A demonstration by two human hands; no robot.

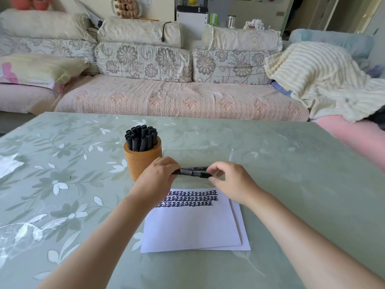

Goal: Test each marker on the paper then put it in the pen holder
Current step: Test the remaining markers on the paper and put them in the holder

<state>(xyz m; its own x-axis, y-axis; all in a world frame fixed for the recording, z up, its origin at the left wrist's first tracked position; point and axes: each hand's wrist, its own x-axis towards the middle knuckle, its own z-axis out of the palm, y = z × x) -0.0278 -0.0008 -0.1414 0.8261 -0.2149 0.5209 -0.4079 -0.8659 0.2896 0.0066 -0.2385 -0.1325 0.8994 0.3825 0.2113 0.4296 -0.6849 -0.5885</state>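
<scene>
A black marker [192, 172] lies level in the air just beyond the white paper [193, 226]. My left hand [158, 180] grips its left end. My right hand [231, 182] pinches its right end between thumb and fingers. Three rows of black test marks [190, 198] run across the top of the paper. The tan pen holder [142, 161] stands to the left of my left hand, packed with several black markers [141, 137] standing cap up.
A clear plastic tray [200, 156] sits behind my hands, to the right of the holder. A second sheet [242, 230] peeks out under the paper. A white scrap [9, 164] lies at the table's left edge. A sofa [177, 97] runs behind the green floral table [291, 184].
</scene>
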